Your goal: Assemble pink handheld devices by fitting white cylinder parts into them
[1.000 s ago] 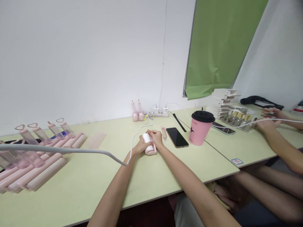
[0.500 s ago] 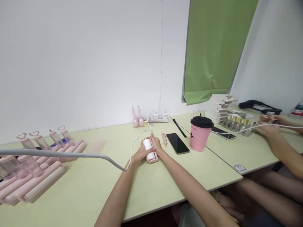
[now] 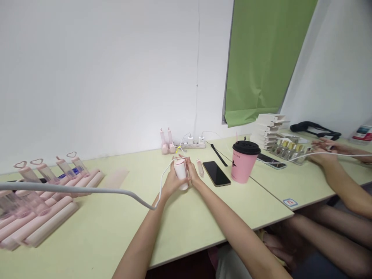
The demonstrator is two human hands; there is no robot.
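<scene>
Between my two hands is a rounded white-and-pink cylindrical case (image 3: pixel 180 169), with a pink outline at its top end. My left hand (image 3: pixel 171 181) wraps its left side, the thumb lying across the front. On the other side, my right hand (image 3: pixel 192 173) presses against it with fingers closed around the edge. Some fingertips are hidden behind the case. Just right of my right hand lies a small pink clear-bodied tube (image 3: pixel 200 168), and beyond it a black phone (image 3: pixel 216 173).
Pink tubes (image 3: pixel 55 217) and clear bottles with heart loops stand at left. A pink cup (image 3: pixel 243 164), power strip (image 3: pixel 192 145) and black strap (image 3: pixel 218 155) are ahead. A white cable (image 3: pixel 116 190) crosses the view. At right, another person's hands (image 3: pixel 324 153) are near small glass bottles (image 3: pixel 290 150).
The case has been turned in my hands, from leaning with its long white side showing to more end-up. Both hands have shifted slightly away from me. The other person's hands have moved a little.
</scene>
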